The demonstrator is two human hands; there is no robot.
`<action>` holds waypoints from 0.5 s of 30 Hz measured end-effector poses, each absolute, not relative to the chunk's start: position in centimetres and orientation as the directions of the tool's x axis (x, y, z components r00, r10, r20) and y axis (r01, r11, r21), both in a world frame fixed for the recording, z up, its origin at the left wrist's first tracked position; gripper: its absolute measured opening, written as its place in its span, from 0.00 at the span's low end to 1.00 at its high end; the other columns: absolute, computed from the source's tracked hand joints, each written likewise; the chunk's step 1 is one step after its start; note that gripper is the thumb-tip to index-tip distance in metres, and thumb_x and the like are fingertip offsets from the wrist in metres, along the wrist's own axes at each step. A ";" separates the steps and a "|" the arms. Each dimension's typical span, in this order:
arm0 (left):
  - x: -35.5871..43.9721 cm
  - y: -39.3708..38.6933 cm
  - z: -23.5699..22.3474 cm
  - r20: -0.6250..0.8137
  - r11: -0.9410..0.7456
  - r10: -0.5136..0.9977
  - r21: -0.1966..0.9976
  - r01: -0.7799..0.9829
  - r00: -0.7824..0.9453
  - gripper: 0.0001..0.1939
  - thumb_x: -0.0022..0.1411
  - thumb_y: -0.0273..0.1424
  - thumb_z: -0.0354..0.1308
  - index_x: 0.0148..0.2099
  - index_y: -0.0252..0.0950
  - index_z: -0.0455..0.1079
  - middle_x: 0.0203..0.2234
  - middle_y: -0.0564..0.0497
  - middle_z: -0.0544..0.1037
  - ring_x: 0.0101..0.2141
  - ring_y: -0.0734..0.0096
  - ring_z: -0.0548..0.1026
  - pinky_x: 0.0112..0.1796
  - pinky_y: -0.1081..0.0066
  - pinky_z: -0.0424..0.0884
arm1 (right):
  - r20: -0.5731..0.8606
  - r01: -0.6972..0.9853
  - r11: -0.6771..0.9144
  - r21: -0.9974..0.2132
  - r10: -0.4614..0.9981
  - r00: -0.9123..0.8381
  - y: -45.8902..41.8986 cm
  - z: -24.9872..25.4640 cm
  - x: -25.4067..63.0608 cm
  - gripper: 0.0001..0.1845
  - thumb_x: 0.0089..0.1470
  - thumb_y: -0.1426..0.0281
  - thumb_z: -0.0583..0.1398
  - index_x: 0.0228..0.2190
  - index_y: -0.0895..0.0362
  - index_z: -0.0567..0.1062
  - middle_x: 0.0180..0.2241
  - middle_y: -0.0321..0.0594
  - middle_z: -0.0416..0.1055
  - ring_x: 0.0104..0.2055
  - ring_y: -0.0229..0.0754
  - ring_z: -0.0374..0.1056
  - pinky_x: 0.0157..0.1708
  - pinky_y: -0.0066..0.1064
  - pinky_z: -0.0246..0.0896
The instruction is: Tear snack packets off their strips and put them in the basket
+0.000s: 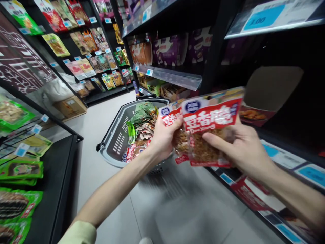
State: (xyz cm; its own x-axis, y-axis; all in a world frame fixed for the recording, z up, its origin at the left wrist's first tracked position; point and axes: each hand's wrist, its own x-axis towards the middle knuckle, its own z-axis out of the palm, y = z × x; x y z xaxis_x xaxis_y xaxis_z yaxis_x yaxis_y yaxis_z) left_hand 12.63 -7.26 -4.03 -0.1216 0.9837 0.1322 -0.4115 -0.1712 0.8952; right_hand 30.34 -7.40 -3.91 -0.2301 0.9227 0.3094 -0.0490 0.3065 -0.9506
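Right of the frame's centre, two clear-fronted, red-and-white plastic packets of brown, shredded-looking food stand side by side, faces to the camera: the left-hand packet (180, 146) partly behind the right-hand packet (210, 119). Their long axes run roughly up and down the frame, slightly tilted. The left hand (164, 137) pinches the former by its left edge, thumb across the front; the right hand (241, 144) clasps the latter from the right, thumb flat on its face. Whether either grip holds further packets behind, I cannot tell. The grey plastic shopping basket with slotted walls (116, 130) lies left of both packets, near the middle of the frame, so the left hand is nearer it, overlapping its right side in view. Inside are green packets (143, 117) and similar red-and-white packets (137, 150).
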 end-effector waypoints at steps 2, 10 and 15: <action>13.8 -7.3 -3.9 0.125 -0.166 0.985 0.883 -0.438 -0.122 0.31 0.47 0.37 0.70 0.52 0.38 0.63 0.40 0.48 0.79 0.41 0.64 0.77 0.47 0.60 0.71 | 0.358 0.038 0.380 -0.924 0.896 -0.261 -7.2 -4.7 29.5 0.14 0.44 0.64 0.72 0.35 0.50 0.80 0.43 0.40 0.73 0.53 0.56 0.66 0.57 0.45 0.62; 15.9 -7.3 -4.4 -0.011 -0.086 0.987 0.810 -0.580 -0.161 0.23 0.50 0.37 0.67 0.46 0.34 0.67 0.36 0.47 0.79 0.39 0.61 0.78 0.45 0.60 0.71 | 0.232 -0.131 0.213 -0.968 0.960 -0.153 -7.3 -7.9 28.3 0.45 0.38 0.68 0.74 0.56 0.44 0.63 0.54 0.37 0.68 0.55 0.52 0.66 0.52 0.40 0.69; 17.8 -8.2 -6.5 -0.088 -0.055 0.980 0.736 -0.675 -0.176 0.23 0.52 0.44 0.65 0.45 0.36 0.68 0.41 0.46 0.78 0.44 0.59 0.77 0.47 0.61 0.70 | -0.278 -0.204 -0.367 -0.907 0.889 -0.364 -9.2 -10.4 29.4 0.27 0.43 0.61 0.71 0.46 0.50 0.74 0.44 0.45 0.76 0.42 0.59 0.74 0.39 0.46 0.76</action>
State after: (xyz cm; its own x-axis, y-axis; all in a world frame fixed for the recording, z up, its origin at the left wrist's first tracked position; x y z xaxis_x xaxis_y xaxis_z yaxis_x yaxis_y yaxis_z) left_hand 17.75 -8.22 -6.45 -0.1757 0.9805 -0.0881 -0.6747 -0.0548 0.7360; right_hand 29.39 -9.25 -10.38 -0.3639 0.8890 -0.2781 -0.2042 -0.3674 -0.9074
